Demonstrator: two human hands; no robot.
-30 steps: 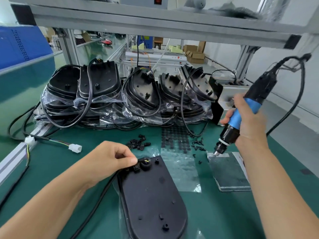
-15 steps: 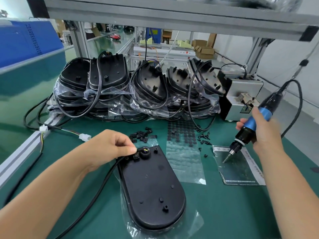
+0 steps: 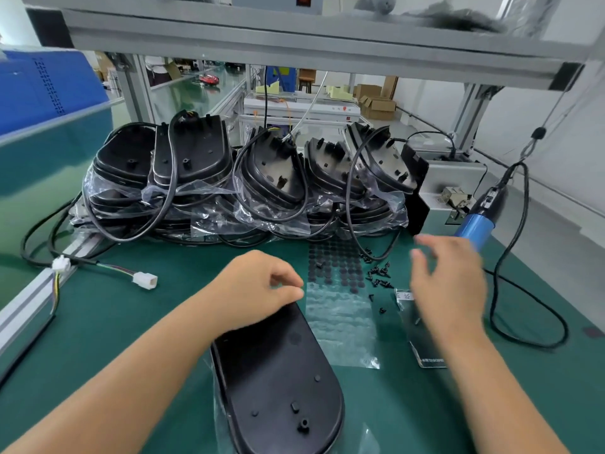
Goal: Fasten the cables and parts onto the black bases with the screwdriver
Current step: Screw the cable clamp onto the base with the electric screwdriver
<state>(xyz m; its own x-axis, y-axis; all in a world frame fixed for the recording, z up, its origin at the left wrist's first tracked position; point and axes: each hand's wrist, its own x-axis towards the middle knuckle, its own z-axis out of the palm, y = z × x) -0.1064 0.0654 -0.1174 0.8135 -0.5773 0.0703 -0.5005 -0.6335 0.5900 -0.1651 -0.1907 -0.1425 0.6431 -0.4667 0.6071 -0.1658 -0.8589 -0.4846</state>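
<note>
A black oval base [image 3: 281,381] lies on the green mat in front of me, on a clear plastic bag. My left hand [image 3: 255,290] rests on its far end with thumb and forefinger pinched together; what they pinch is hidden, and so is the cable. My right hand [image 3: 448,290] is blurred, its fingers spread and empty, above a small clear bag [image 3: 422,342]. The blue and black electric screwdriver [image 3: 476,227] hangs tilted just behind that hand, apart from it, with its cord looping to the right. Loose black screws [image 3: 379,273] lie between my hands.
A pile of black bases with cables in plastic bags [image 3: 196,165] fills the back of the bench. A grey screw feeder box [image 3: 455,185] stands at the back right. A sheet of round black pads [image 3: 337,267] lies mid-table. A white connector [image 3: 145,280] and an aluminium rail [image 3: 29,309] are on the left.
My right hand has let go of the screwdriver, which has swung up and back to the right. The hand has opened and moved left. My left hand stays on the base's far end.
</note>
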